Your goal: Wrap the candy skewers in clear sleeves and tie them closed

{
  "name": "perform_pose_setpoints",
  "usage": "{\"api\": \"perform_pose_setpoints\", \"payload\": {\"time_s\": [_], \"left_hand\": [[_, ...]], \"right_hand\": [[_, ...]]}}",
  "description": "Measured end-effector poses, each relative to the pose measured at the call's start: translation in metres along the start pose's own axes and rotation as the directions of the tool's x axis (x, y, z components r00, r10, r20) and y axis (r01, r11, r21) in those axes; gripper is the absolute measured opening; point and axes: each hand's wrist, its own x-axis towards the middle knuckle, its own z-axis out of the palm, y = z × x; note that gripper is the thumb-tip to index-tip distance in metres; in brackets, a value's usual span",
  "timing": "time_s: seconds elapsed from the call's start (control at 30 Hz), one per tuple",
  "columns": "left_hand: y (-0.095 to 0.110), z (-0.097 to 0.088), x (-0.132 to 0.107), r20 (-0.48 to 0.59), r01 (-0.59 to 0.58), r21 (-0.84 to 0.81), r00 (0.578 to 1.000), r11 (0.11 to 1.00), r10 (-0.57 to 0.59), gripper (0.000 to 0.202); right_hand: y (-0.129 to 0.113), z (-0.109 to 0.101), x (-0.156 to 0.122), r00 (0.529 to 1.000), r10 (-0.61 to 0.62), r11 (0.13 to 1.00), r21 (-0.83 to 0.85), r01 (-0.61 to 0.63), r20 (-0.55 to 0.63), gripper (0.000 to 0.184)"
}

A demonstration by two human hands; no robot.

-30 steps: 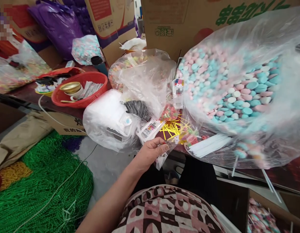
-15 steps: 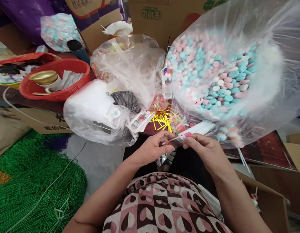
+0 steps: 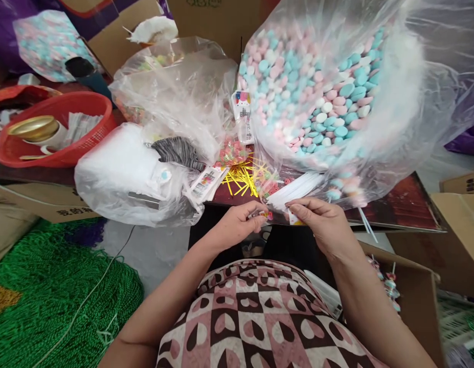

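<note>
A small clear plastic bag (image 3: pixel 279 216) with colourful printing stretches between my two hands, above my lap at the table's front edge. My left hand (image 3: pixel 240 225) pinches its left end, where small bits of red and yellow show by the fingertips. Thumb and fingers of my right hand (image 3: pixel 324 220) close on the other end, beside a white, orange and purple printed patch. Whether that patch is a loose card or part of the bag, I cannot tell. Just beyond my fingers lie white sticks (image 3: pixel 294 189) and small red and green ring candies (image 3: pixel 268 185).
A large plastic bag of pink, blue and white candies (image 3: pixel 329 115) fills the right side. Yellow twist ties (image 3: pixel 240 179), printed cards (image 3: pixel 206 183) and a bag of white sheets (image 3: pixel 110 163) lie leftward. A red basket (image 3: pixel 102 122) stands farther left; an open carton (image 3: pixel 416 306) sits below right.
The view has shifted, so the table things appear farther left. My hands have drawn slightly apart, and the clear bag that hung below them now lies stretched between them.
</note>
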Motion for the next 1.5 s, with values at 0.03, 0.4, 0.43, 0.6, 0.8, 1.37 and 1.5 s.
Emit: {"api": "perform_pose_setpoints", "payload": {"time_s": [0.03, 0.4, 0.43, 0.6, 0.8, 1.37, 1.5], "left_hand": [[0.0, 0.002, 0.002, -0.015, 0.018, -0.06, 1.0, 0.998, -0.019, 0.028], [-0.009, 0.02, 0.008, -0.16, -0.029, 0.0, 0.987, 1.0, 0.028, 0.038], [-0.007, 0.021, 0.008, -0.174, -0.034, 0.007, 0.984, 0.999, 0.035, 0.037], [-0.008, 0.027, 0.012, -0.117, -0.037, -0.204, 0.993, 0.978, 0.014, 0.033], [-0.016, 0.035, 0.009, -0.185, -0.059, -0.08, 0.982, 0.995, 0.043, 0.039], [-0.025, 0.049, 0.023, -0.122, -0.014, -0.408, 0.992, 0.913, -0.039, 0.041], [-0.013, 0.046, 0.035, -0.226, -0.056, -0.505, 0.972, 0.861, -0.069, 0.042]], "right_hand": [[0.003, 0.0, 0.0, 0.999, -0.027, 0.999, -0.019, 0.026, -0.032, 0.019], [0.017, 0.001, -0.007, 0.997, -0.028, 1.0, 0.004, 0.028, -0.074, 0.029], [0.016, 0.001, -0.007, 1.0, 0.004, 0.999, 0.04, -0.003, -0.016, 0.028], [0.023, 0.004, -0.008, 0.989, -0.024, 0.998, 0.045, 0.031, -0.144, 0.02], [0.029, 0.005, -0.013, 0.994, -0.018, 0.997, 0.079, 0.027, -0.109, 0.03], [0.019, -0.015, -0.027, 0.874, -0.365, 0.892, -0.39, 0.229, -0.322, 0.016], [0.016, -0.068, -0.024, 0.779, -0.379, 0.869, -0.482, 0.114, -0.5, 0.027]]}}
